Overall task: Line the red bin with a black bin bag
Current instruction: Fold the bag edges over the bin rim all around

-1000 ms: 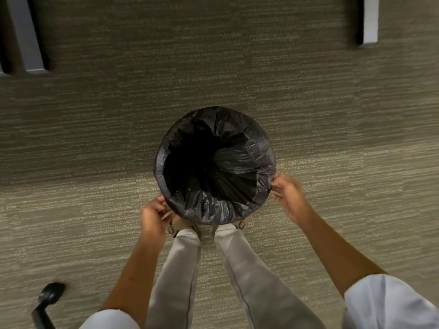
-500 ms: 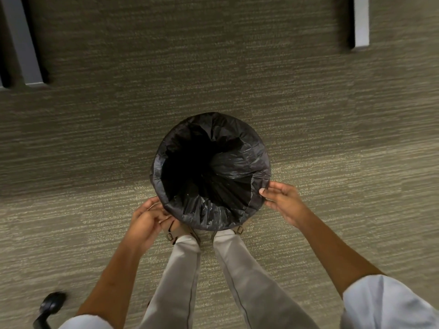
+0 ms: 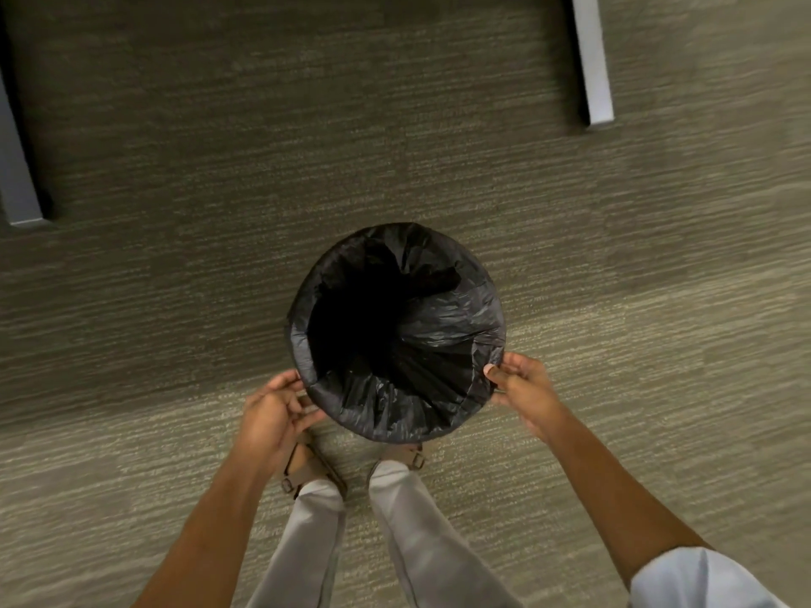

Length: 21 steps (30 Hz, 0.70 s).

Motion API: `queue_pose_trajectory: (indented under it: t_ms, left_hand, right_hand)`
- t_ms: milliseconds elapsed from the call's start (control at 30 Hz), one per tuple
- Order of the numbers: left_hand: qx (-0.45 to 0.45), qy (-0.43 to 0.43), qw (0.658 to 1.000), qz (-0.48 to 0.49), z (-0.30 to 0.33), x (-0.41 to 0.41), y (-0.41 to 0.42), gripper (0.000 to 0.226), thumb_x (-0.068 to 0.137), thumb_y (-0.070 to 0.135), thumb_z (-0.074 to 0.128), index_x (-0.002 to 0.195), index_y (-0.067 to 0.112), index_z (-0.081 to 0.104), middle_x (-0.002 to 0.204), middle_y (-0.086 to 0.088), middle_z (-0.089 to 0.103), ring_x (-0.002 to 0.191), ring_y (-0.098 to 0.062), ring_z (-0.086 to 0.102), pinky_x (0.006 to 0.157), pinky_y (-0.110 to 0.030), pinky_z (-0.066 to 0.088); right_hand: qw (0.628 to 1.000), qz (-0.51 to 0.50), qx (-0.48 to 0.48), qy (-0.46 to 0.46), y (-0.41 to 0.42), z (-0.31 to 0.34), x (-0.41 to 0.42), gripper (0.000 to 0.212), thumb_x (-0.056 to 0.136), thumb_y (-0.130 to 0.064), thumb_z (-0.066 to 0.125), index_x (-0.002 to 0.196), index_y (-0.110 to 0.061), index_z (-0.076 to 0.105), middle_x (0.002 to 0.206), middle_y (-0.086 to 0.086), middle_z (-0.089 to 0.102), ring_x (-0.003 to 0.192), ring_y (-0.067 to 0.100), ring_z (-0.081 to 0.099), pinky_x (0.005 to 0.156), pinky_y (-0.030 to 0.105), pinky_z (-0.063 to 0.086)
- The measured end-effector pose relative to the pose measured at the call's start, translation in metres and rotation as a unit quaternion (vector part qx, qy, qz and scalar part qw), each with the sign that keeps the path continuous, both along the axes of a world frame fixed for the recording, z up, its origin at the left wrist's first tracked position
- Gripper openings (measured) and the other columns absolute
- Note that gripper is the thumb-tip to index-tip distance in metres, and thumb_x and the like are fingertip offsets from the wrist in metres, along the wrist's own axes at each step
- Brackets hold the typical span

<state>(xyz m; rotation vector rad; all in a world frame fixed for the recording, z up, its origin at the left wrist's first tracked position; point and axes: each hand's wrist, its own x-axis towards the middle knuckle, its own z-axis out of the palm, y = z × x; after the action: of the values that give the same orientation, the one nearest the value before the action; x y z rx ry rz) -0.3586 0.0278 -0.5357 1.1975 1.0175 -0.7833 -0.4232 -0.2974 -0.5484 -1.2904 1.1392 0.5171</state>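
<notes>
1. Right hand point(image 3: 524, 390) pinching the black bin bag point(image 3: 439, 326) at the rim's right edge, thumb on top of the fold.
2. Left hand point(image 3: 274, 416) curled against the bag's lower-left edge, fingers bent; actual grip on the plastic impossible to confirm.
3. One bag, folded over a round rim all the way round, standing on the carpet point(image 3: 658, 344) just ahead of the feet. Red bin hidden completely under the plastic.
4. Two sandals point(image 3: 307, 469), brown and strapped, below two pale trouser legs point(image 3: 421, 533).
5. Two grey furniture legs point(image 3: 592, 63) farther off, one on each side.
6. No readable writing, brand or label anywhere.
</notes>
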Motion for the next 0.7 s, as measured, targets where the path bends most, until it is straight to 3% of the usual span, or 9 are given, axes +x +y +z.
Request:
queue_pose_trajectory:
  t_ms: [133,233,300,467,600,700]
  left_hand:
    - [0.037,-0.034,0.998,-0.044,0.003,0.029,-0.033,0.056,0.064,-0.02,0.026,0.089,0.013,0.064,0.068,0.007,0.075,0.076,-0.019,0.065,0.055,-0.032,0.056]
    - [0.059,-0.066,0.994,-0.066,0.006,0.055,-0.057,0.056,0.066,-0.018,0.031,0.094,0.013,0.067,0.089,-0.003,0.074,0.084,-0.023,0.068,0.059,-0.033,0.058]
    - [0.072,-0.085,0.99,-0.089,0.009,0.073,-0.074,0.054,0.069,-0.016,0.033,0.1,0.011,0.068,0.102,-0.008,0.073,0.086,-0.02,0.068,0.061,-0.031,0.057]
    - [0.111,-0.142,0.969,-0.168,0.016,0.117,-0.116,0.049,0.088,-0.005,0.041,0.13,0.014,0.057,0.116,-0.003,0.066,0.086,-0.01,0.06,0.067,-0.028,0.051]
    - [0.129,-0.148,0.961,-0.197,0.017,0.134,-0.132,0.049,0.091,0.002,0.044,0.137,0.02,0.051,0.124,0.001,0.06,0.093,-0.006,0.058,0.078,-0.03,0.053]
    - [0.121,-0.143,0.959,-0.214,0.016,0.131,-0.132,0.048,0.094,0.004,0.045,0.138,0.022,0.049,0.131,0.002,0.058,0.101,-0.007,0.057,0.078,-0.027,0.051]
  right_hand:
    - [0.999,-0.036,0.006,-0.003,-0.027,0.006,0.007,0.017,0.093,0.0,0.062,0.108,-0.004,0.067,0.102,0.009,0.076,0.093,0.021,0.073,0.069,0.031,0.061]
    - [0.997,-0.073,0.011,-0.023,-0.045,0.011,0.017,0.013,0.09,0.004,0.063,0.098,-0.004,0.068,0.081,0.005,0.077,0.066,0.011,0.073,0.052,0.023,0.056]
    - [0.994,-0.1,-0.013,-0.03,-0.057,0.012,0.025,0.011,0.088,0.005,0.064,0.091,-0.005,0.068,0.063,-0.001,0.071,0.046,0.003,0.061,0.042,0.019,0.05]
    - [0.98,-0.185,-0.059,-0.05,-0.092,0.012,0.047,0.019,0.084,0.005,0.067,0.075,-0.01,0.061,0.046,-0.008,0.059,0.036,0.002,0.048,0.036,0.017,0.043]
    - [0.963,-0.252,-0.066,-0.075,-0.119,0.014,0.078,0.016,0.083,0.003,0.07,0.077,-0.009,0.061,0.057,-0.001,0.06,0.046,0.008,0.053,0.045,0.02,0.051]
    - [0.944,-0.312,-0.06,-0.09,-0.131,0.012,0.106,0.009,0.085,0.002,0.069,0.087,0.0,0.061,0.078,0.01,0.072,0.06,0.015,0.072,0.06,0.026,0.06]
